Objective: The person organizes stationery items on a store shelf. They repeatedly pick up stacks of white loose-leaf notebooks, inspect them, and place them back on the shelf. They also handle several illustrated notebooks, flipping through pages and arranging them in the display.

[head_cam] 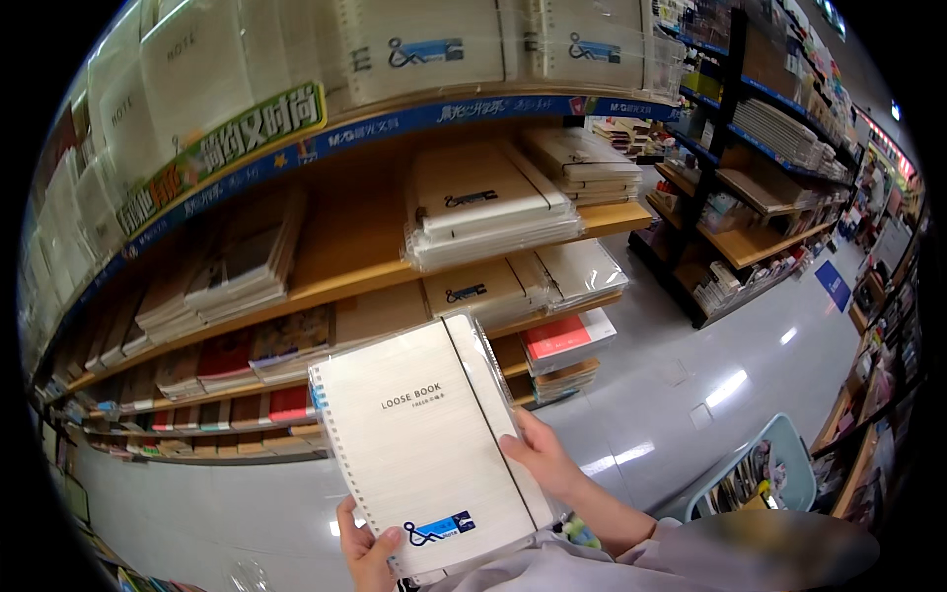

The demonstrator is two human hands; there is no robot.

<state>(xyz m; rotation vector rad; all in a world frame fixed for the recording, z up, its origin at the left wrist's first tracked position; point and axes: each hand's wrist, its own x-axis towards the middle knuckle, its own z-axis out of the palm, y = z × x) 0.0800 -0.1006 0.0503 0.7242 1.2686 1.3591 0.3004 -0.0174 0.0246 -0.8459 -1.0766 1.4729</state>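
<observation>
A white loose-leaf notebook (433, 444) in a clear plastic sleeve, with a black elastic band and a blue printed motif, is held up in front of me. My left hand (370, 546) grips its lower left corner, thumb on the cover. On the right edge, my right hand (541, 453) holds it with the thumb on the front and the fingers behind. Beyond it, similar wrapped notebooks (492, 196) lie stacked on a wooden shelf (344, 285), with further ones on the shelf below.
Upright notebooks (436, 52) fill the top shelf behind a clear guard. A light-blue basket (799, 462) with assorted goods stands on the floor at the lower right. Dark shelving (729, 148) lines the other side of the tiled aisle (666, 370). A plastic-wrapped red and white pack (566, 337) lies low on the shelves.
</observation>
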